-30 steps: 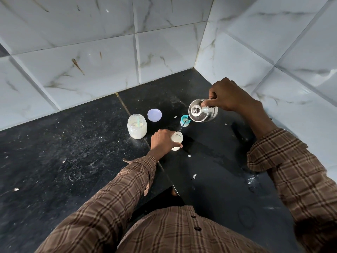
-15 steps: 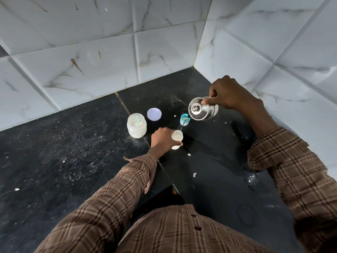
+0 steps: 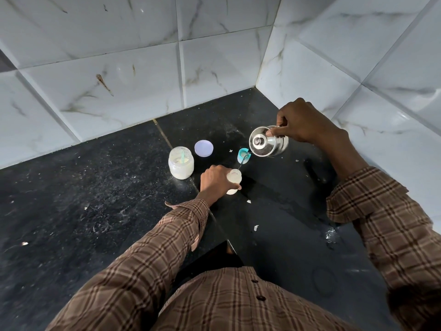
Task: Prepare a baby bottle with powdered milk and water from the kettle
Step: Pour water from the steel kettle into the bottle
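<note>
Pouring: right hand (image 3: 303,123) grips tilted steel kettle (image 3: 268,142); thin stream enters baby bottle (image 3: 234,181), gripped by left hand (image 3: 216,181).

The countertop (image 3: 71,211) was black stone with fine pale speckling and scattered white flecks. The wall tiles (image 3: 119,80) were white marble-pattern with grey and brown veining. The kettle (image 3: 268,142) was polished silver steel. The baby bottle (image 3: 233,181) was translucent with milky white contents. The powder jar (image 3: 181,163) was clear with off-white contents and a pale green scoop inside. The jar lid (image 3: 203,148) was pale lavender. The bottle ring (image 3: 244,156) was teal. The shirt sleeves (image 3: 155,254) were brown plaid with dark and cream lines.
</note>
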